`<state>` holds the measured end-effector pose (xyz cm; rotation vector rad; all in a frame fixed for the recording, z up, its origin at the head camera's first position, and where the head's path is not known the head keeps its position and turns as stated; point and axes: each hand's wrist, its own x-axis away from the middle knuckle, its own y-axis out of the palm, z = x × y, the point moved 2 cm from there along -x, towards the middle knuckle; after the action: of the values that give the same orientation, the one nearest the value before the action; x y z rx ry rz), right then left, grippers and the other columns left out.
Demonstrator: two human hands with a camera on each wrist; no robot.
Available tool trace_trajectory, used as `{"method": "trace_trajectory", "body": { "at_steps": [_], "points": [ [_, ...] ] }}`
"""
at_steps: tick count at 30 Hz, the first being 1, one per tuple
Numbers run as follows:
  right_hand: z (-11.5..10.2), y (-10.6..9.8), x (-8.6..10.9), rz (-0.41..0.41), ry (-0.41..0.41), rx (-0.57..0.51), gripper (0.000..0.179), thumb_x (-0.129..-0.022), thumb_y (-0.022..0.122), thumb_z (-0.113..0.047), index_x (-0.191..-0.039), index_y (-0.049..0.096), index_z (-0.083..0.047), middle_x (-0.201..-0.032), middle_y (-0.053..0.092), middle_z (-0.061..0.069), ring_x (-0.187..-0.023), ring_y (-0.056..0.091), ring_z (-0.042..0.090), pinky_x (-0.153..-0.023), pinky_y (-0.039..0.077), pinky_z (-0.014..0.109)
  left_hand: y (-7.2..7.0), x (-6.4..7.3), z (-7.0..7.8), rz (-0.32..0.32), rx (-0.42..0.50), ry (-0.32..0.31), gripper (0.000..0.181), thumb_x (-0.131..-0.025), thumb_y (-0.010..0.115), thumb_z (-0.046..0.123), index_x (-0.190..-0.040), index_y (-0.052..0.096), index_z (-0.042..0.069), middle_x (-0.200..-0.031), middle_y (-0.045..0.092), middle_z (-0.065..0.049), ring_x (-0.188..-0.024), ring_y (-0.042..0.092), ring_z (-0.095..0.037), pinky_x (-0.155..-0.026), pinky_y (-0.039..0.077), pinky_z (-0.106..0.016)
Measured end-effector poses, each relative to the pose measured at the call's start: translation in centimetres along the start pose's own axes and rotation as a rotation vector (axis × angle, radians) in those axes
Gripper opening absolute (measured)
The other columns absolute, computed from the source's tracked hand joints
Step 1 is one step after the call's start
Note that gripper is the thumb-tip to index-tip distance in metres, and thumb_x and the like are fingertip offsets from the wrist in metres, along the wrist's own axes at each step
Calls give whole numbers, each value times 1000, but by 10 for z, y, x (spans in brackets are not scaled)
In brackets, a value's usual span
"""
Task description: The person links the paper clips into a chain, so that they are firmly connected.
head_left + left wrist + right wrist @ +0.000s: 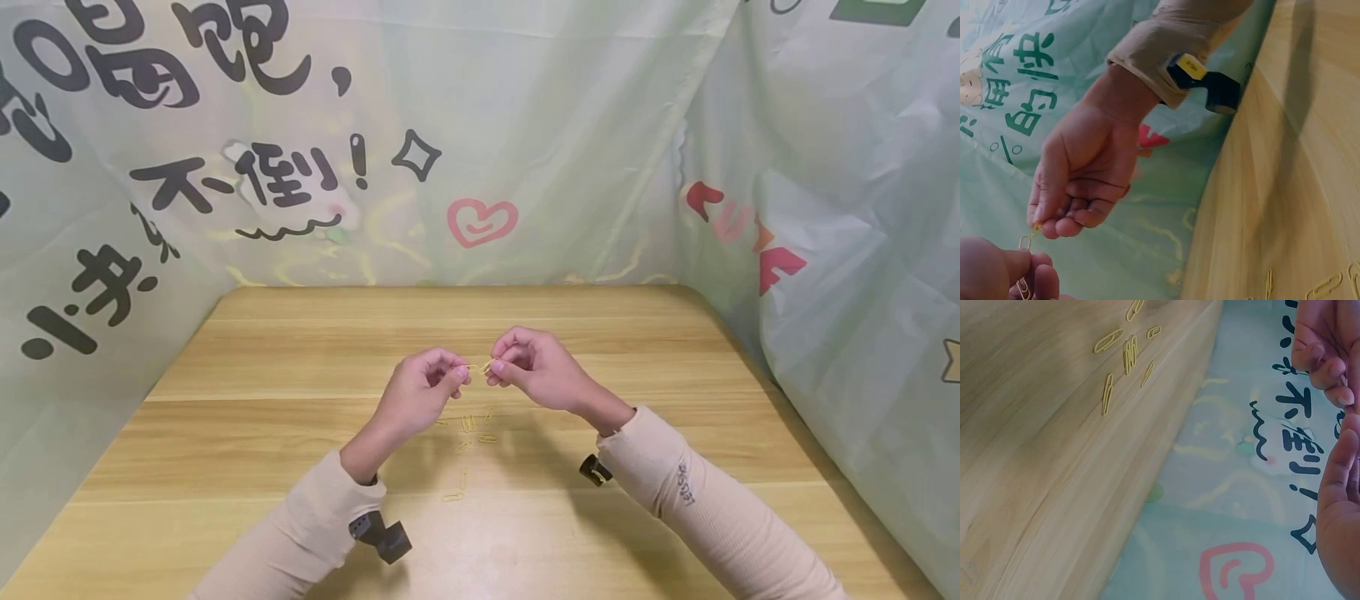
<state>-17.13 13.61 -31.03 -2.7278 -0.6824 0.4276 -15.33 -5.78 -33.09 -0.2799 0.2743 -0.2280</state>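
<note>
Above the wooden table, my left hand pinches a yellow paper clip between thumb and fingers, and part of the clip sticks out past the fingertips. Close by on the right, my right hand pinches another yellow paper clip by the fingertips. In the left wrist view the two clips meet end to end; whether they are linked cannot be made out. The right wrist view shows both hands only at its right edge, the clips mostly hidden. Below the hands lie several loose paper clips.
The wooden table carries the loose clips around its middle, two of them nearer the front. A printed cloth hangs behind and at both sides. Black devices are strapped at both wrists over beige sleeves.
</note>
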Motion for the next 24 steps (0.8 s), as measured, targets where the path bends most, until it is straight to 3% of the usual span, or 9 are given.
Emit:
{"method": "trace_trajectory", "body": {
  "at_steps": [6, 24],
  "points": [
    [-3, 2, -1, -3, 3, -32, 7, -93, 59, 6, -98, 54, 8, -86, 69, 18, -81, 68, 32, -73, 56, 36, 1, 1, 3, 42, -35, 72, 3, -92, 64, 4, -93, 66, 1, -77, 65, -4, -64, 57, -17, -54, 44, -24],
    [-5, 6, -2, 2, 40, -114, 8, -94, 55, 6, -99, 52, 11, -84, 69, 19, -75, 68, 22, -72, 57, 38, 1, 1, 3, 70, -58, 155, 4, -89, 68, 5, -88, 66, 1, -72, 64, -2, -61, 56, -14, -52, 44, -24]
  ]
}}
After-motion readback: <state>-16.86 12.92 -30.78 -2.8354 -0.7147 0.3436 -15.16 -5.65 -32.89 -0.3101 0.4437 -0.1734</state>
